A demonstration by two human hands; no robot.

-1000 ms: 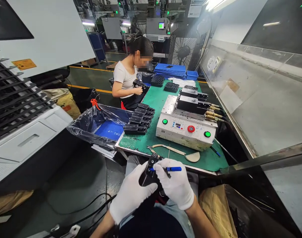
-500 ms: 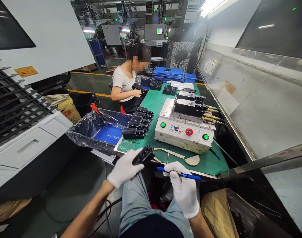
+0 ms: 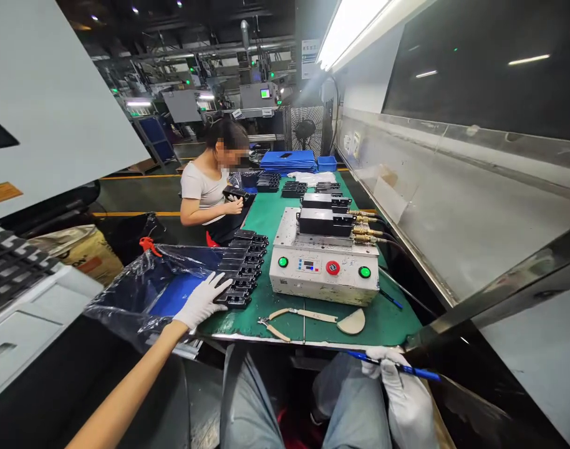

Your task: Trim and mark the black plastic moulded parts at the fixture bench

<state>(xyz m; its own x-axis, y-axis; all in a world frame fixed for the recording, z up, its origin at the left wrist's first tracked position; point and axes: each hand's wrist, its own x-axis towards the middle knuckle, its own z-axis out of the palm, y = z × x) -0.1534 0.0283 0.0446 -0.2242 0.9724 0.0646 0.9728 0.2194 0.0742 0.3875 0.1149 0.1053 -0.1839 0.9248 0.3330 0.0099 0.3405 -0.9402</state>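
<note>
right hand is nearest: off to the right over the thigh, just past the table edge, fingers clamped on a blue pen, tip pointing left, well apart from any block. 1 s ago that pen was at a black block held in the left hand; 0.5 s ago the 2 hands had parted, block in the left. now left hand is at the near end of the row of black blocks on the left edge of the green table, and isn't gripping anything. reads as the pen work on that block being over and the block set down, probably the nearest in the row, though the glove hides part of that end. pose: left arm reaches long from lower left, palm down, fingers spread apart over the blocks; can't tell how firmly they touch. right hand is held low, fingers curled together round the pen. further in: pliers and a pale half-disc on the table, then the white control box bearing 2 black blocks. beyond, a co-worker is holding another block.
</note>
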